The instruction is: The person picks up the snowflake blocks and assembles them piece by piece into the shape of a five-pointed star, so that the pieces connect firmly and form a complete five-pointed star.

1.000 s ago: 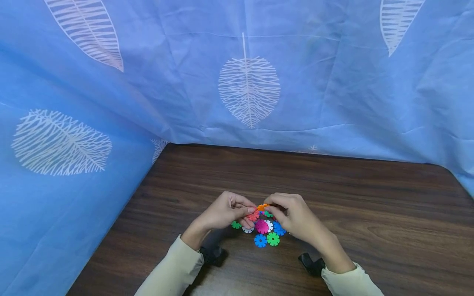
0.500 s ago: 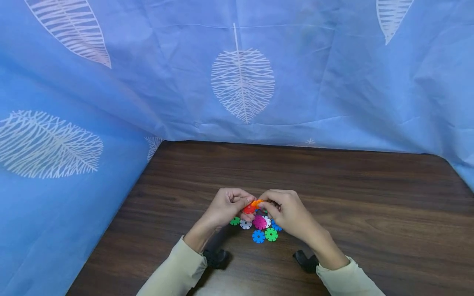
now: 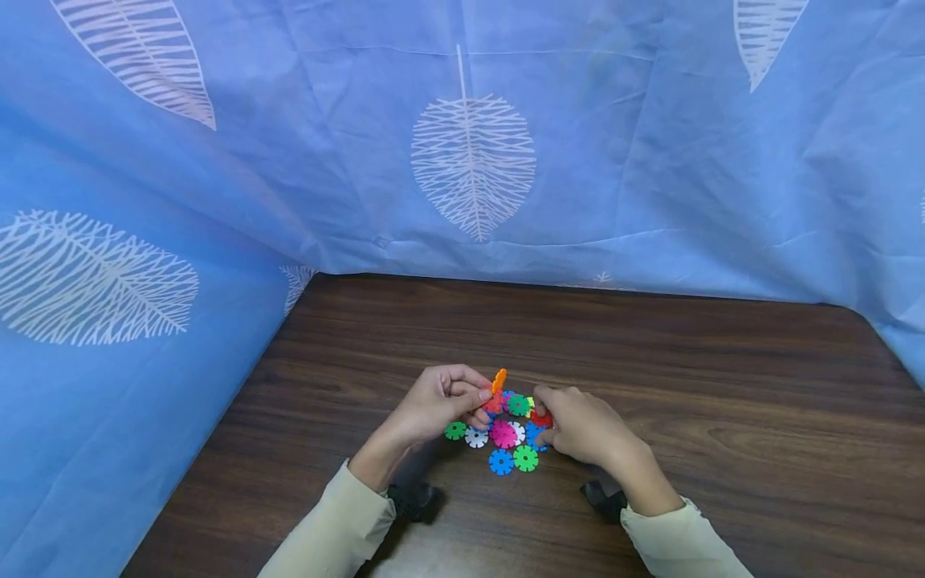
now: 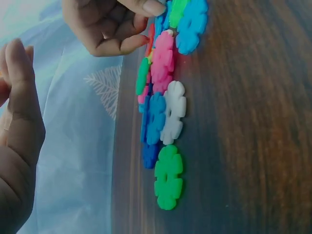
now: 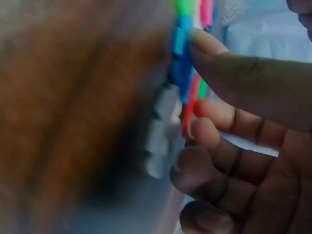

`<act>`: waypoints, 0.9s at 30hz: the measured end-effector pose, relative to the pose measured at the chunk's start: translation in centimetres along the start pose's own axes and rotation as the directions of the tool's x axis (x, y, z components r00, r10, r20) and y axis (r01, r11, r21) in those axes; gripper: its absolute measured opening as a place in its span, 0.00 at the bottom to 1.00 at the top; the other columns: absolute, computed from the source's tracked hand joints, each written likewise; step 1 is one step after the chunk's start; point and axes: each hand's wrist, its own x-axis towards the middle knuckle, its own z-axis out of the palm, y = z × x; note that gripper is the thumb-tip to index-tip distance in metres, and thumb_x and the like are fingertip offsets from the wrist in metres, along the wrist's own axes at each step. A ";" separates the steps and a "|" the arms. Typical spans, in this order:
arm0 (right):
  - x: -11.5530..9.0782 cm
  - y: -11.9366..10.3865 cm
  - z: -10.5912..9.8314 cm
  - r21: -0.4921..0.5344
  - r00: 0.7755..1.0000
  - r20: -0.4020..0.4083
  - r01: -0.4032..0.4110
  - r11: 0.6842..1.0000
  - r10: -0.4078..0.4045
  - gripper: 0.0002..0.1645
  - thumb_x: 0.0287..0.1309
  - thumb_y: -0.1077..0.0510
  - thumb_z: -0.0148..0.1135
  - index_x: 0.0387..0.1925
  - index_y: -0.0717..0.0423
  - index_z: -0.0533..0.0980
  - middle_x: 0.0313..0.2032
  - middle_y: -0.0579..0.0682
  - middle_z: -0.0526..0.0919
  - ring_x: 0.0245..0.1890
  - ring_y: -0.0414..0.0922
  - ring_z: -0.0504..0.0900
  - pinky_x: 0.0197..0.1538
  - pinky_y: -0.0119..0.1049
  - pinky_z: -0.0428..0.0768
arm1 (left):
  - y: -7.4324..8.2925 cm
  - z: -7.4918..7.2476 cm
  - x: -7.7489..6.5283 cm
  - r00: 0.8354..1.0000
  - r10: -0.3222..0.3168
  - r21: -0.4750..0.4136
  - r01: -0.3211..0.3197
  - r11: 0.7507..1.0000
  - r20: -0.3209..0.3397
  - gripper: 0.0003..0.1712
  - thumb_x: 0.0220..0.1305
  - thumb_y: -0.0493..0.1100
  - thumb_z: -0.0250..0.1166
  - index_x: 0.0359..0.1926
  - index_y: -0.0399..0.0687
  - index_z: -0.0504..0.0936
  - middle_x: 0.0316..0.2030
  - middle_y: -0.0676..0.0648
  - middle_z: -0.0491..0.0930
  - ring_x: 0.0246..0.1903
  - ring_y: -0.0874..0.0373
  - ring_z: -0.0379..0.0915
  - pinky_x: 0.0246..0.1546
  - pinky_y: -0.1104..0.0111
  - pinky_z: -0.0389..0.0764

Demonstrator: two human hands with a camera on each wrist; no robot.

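Between thumb and fingers my left hand (image 3: 442, 403) pinches a light red notched plastic disc (image 3: 495, 405). An orange disc (image 3: 499, 380) stands up from it, slotted into its edge. Neither of these two discs shows in the left wrist view. My right hand (image 3: 587, 425) reaches over the right side of a pile of similar discs, its fingers loosely bent. Its thumb touches or nearly touches a blue disc (image 5: 183, 68), and the fingertips are at a red disc (image 5: 190, 108); no piece is lifted in it.
Nearest the person lie a blue disc (image 3: 501, 461) and a green disc (image 3: 526, 458). Pink (image 3: 503, 434), white (image 3: 476, 437) and green (image 3: 455, 431) discs spread behind and to the left. A blue leaf-patterned cloth (image 3: 473, 160) hangs behind the wooden table (image 3: 650, 345).
My right hand has let go of the orange disc and moved right, down to the pile. The orange disc now stands upright on the light red disc in my left hand.
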 end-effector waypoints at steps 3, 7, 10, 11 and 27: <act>0.2 0.1 0.5 0.008 0.998 -0.002 -0.055 0.998 0.055 0.21 0.54 0.56 0.80 0.33 0.54 0.72 0.21 0.45 0.72 0.19 0.41 0.68 0.24 0.34 0.67 | -0.2 0.1 0.0 1.000 0.013 0.002 -0.013 1.000 0.021 0.11 0.74 0.33 0.62 0.50 0.27 0.80 0.37 0.27 0.85 0.28 0.56 0.86 0.42 0.53 0.88; 0.4 0.3 0.5 0.057 0.997 0.018 -0.079 0.995 0.079 0.24 0.56 0.56 0.79 0.44 0.57 0.72 0.23 0.46 0.73 0.20 0.43 0.69 0.24 0.36 0.68 | -0.3 0.2 0.0 0.999 0.018 -0.002 -0.018 1.000 0.036 0.11 0.74 0.32 0.62 0.50 0.26 0.79 0.38 0.28 0.85 0.28 0.58 0.86 0.42 0.54 0.88; 0.5 0.6 0.5 0.101 0.996 0.030 -0.087 0.991 0.084 0.23 0.63 0.58 0.73 0.52 0.60 0.70 0.24 0.47 0.73 0.21 0.43 0.69 0.25 0.37 0.69 | -0.4 0.2 0.0 0.999 0.011 0.000 -0.011 1.000 0.041 0.11 0.74 0.32 0.62 0.50 0.26 0.79 0.38 0.29 0.86 0.27 0.59 0.85 0.43 0.51 0.88; 0.5 0.6 0.5 0.112 0.996 0.032 -0.089 0.990 0.086 0.22 0.65 0.59 0.71 0.52 0.61 0.70 0.25 0.47 0.74 0.21 0.43 0.69 0.25 0.37 0.69 | -0.4 0.3 0.0 0.999 0.008 0.003 -0.008 1.000 0.039 0.10 0.74 0.32 0.62 0.50 0.26 0.79 0.39 0.29 0.86 0.27 0.59 0.85 0.43 0.51 0.88; 0.2 -0.2 -1.5 0.312 0.936 -0.250 0.321 0.894 -0.248 0.07 0.66 0.69 0.66 0.37 0.54 0.81 0.22 0.41 0.74 0.18 0.34 0.68 0.22 0.29 0.71 | -0.4 0.3 -0.1 0.999 -0.048 -0.042 0.049 0.998 0.011 0.12 0.73 0.32 0.63 0.51 0.25 0.82 0.38 0.31 0.87 0.30 0.53 0.88 0.39 0.56 0.89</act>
